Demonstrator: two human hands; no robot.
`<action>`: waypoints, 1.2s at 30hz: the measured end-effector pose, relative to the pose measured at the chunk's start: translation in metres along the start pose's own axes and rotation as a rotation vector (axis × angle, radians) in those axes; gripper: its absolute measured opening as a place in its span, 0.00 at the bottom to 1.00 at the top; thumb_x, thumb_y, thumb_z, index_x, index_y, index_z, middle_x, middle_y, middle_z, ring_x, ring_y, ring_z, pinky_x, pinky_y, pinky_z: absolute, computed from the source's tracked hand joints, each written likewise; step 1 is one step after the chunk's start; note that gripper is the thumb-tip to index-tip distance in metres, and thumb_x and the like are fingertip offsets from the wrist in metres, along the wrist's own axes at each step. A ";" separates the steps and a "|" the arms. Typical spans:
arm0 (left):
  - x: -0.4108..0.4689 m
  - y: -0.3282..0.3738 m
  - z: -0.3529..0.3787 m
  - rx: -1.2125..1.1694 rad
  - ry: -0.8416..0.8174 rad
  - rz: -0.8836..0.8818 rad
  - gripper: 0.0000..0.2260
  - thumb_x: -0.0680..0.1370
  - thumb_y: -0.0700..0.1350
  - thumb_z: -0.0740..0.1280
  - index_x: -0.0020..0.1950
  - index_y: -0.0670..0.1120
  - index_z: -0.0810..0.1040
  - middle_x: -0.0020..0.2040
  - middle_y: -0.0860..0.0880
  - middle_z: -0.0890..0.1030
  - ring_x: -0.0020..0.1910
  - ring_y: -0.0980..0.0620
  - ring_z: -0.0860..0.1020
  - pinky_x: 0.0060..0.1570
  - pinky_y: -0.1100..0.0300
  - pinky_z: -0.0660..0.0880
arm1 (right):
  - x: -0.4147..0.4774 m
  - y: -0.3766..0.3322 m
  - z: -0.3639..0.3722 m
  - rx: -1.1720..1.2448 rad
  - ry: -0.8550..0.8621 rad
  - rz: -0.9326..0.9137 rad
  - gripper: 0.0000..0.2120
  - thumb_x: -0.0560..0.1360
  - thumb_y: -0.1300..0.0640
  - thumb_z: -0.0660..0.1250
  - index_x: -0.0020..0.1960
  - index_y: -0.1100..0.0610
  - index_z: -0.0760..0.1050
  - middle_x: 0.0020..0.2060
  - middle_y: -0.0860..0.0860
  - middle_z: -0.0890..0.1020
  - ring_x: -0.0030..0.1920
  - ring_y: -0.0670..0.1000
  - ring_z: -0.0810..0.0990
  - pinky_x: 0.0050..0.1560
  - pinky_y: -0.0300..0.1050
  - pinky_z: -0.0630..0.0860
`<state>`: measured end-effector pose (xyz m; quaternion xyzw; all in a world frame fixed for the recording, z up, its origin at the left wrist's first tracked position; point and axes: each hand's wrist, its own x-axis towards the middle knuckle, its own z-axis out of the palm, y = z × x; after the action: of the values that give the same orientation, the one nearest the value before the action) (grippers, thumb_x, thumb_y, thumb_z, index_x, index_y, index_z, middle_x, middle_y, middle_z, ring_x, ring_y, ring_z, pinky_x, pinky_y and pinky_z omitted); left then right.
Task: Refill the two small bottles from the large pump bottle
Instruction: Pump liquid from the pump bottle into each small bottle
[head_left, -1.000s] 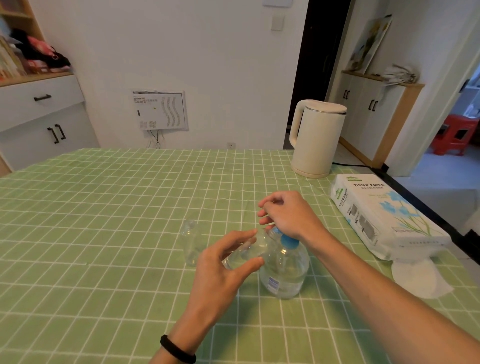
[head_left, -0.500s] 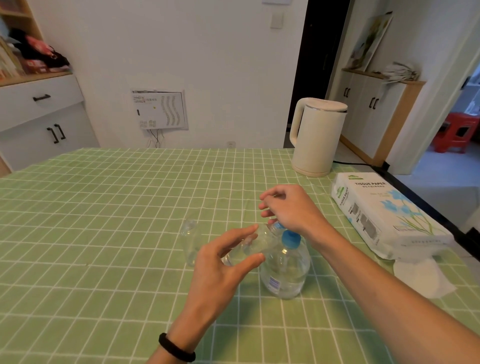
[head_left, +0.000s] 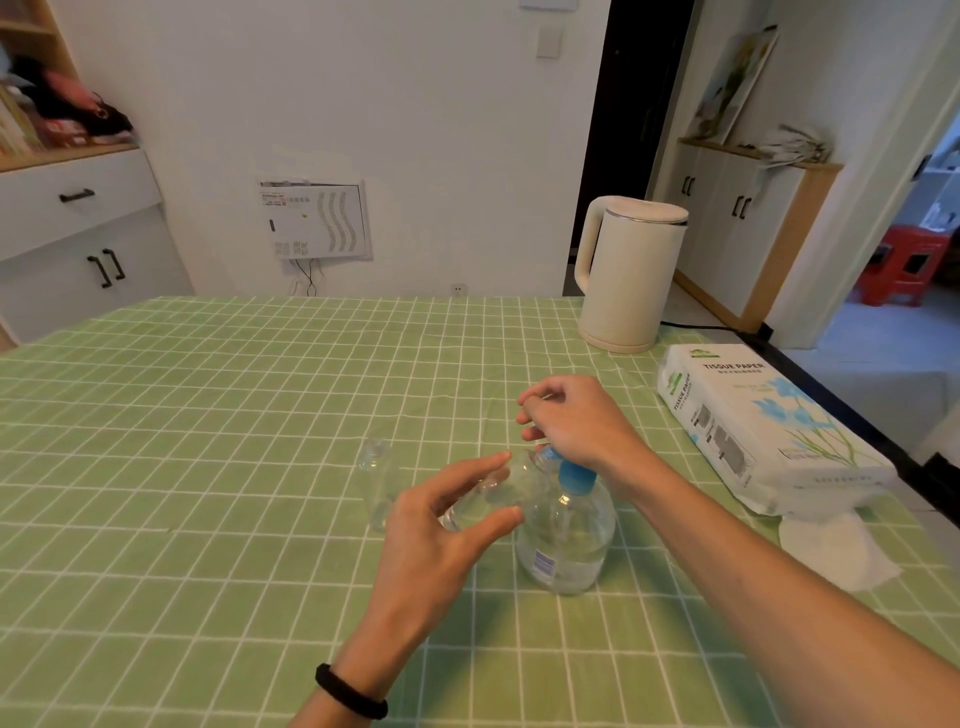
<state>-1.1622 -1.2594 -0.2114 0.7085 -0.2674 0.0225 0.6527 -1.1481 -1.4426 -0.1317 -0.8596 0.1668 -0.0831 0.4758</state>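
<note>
The left hand grips a small bottle tilted against the pump bottle; the right hand rests over the pump, fingers curled, hold unclear. The second small bottle stands alone on the table at 9 o'clock; a tissue pack lines the 3 o'clock edge

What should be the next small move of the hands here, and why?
Probably press the blue pump down with the right hand. The left hand holds a small clear bottle tilted, its mouth near that pump on the large pump bottle, and the right hand sits over it. Exact alignment is unclear.
</note>
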 end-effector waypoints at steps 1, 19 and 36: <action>0.001 0.001 0.000 -0.006 0.000 0.007 0.22 0.71 0.44 0.81 0.63 0.59 0.85 0.58 0.60 0.87 0.62 0.60 0.84 0.63 0.69 0.76 | 0.000 -0.003 -0.001 -0.012 0.002 -0.014 0.06 0.81 0.54 0.65 0.52 0.50 0.82 0.44 0.50 0.88 0.47 0.51 0.88 0.56 0.58 0.85; 0.000 -0.002 0.000 0.015 -0.003 0.008 0.21 0.70 0.49 0.81 0.63 0.58 0.85 0.59 0.62 0.87 0.62 0.61 0.84 0.62 0.71 0.75 | 0.001 0.006 0.004 -0.003 0.032 -0.002 0.08 0.82 0.57 0.64 0.49 0.51 0.83 0.44 0.50 0.88 0.45 0.49 0.88 0.52 0.53 0.86; 0.001 0.000 -0.001 0.029 -0.001 0.017 0.21 0.71 0.47 0.81 0.63 0.58 0.85 0.59 0.62 0.87 0.62 0.61 0.83 0.63 0.71 0.75 | 0.002 0.002 0.001 0.010 0.037 0.001 0.09 0.82 0.57 0.64 0.47 0.50 0.82 0.44 0.50 0.88 0.47 0.51 0.88 0.53 0.53 0.85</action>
<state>-1.1612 -1.2592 -0.2109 0.7155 -0.2733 0.0314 0.6422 -1.1465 -1.4436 -0.1342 -0.8555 0.1754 -0.0997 0.4769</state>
